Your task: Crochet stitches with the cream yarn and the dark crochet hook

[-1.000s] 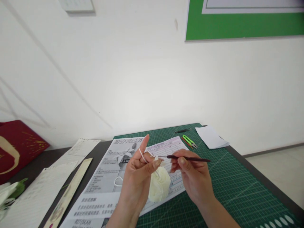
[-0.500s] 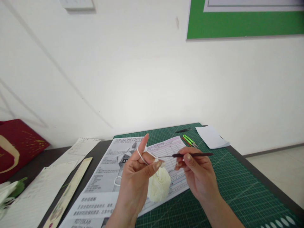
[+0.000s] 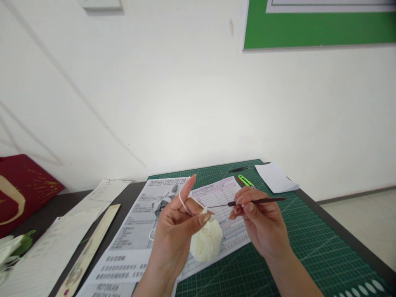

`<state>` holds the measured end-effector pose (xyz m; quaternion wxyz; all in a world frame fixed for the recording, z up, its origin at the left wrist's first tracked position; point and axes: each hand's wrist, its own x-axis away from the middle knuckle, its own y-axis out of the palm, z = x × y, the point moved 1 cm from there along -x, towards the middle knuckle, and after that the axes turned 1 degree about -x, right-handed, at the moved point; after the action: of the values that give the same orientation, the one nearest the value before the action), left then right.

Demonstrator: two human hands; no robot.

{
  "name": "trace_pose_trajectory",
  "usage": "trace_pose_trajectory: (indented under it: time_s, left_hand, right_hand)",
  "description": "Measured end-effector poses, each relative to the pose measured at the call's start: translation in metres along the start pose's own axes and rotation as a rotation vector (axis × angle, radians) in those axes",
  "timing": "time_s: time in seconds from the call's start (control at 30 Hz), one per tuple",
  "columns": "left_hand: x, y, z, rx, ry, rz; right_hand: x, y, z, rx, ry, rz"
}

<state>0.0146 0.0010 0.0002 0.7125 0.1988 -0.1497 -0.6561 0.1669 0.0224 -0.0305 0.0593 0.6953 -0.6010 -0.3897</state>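
Observation:
My left hand (image 3: 176,225) pinches a small piece of white crochet work (image 3: 208,213) between thumb and fingers, its index finger raised with white yarn (image 3: 182,199) looped around it. In my right hand (image 3: 262,222) is a crochet hook (image 3: 269,201) with a dark handle, held level and pointing left. The hook's thin metal shaft reaches to the work at my left fingertips; whether its tip is inside a stitch is too small to tell. A ball of cream yarn (image 3: 206,241) sits on the papers just below and behind my hands.
Printed sheets (image 3: 123,247) lie partly on a green cutting mat (image 3: 309,247). Green thread snips (image 3: 245,180), a dark pen-like tool (image 3: 239,169) and white paper (image 3: 275,177) are farther back. Leftward are a ruler (image 3: 89,251), handwritten sheets (image 3: 52,247), a white crocheted flower (image 3: 12,249) and a red bag (image 3: 27,189).
My right hand and the hook have shifted slightly right and down. My left hand keeps its pinch with the finger raised, and moves very little.

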Motion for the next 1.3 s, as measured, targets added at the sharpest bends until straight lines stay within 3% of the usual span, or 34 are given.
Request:
trace_pose_trajectory:
  time_s: [0.3,0.43,0.57,0.63,0.9,1.13,1.3]
  left_hand:
    - [0.000,-0.002,0.000,-0.012,-0.002,-0.024]
    - [-0.002,-0.003,-0.002,-0.009,-0.007,-0.048]
    - [-0.001,0.001,-0.007,-0.107,0.112,-0.027]
    - [-0.001,0.003,-0.011,-0.127,0.140,-0.007]
    - [-0.002,0.009,-0.024,0.007,-0.001,0.059]
    - [-0.002,0.010,-0.027,-0.019,0.035,0.065]
    - [0.001,0.010,-0.028,-0.066,0.040,0.006]
  right_hand:
    - [-0.001,-0.002,-0.002,-0.029,0.013,0.036]
    - [-0.002,-0.004,0.002,-0.127,0.167,0.100]
    - [-0.001,0.000,0.010,-0.253,0.395,0.160]
    - [0.001,0.004,0.015,-0.281,0.434,0.184]
    - [0.010,0.014,0.030,-0.072,0.245,0.167]
    - [0.011,0.014,0.034,-0.055,0.304,0.121]
    - [0.011,0.015,0.034,-0.102,0.296,0.076]
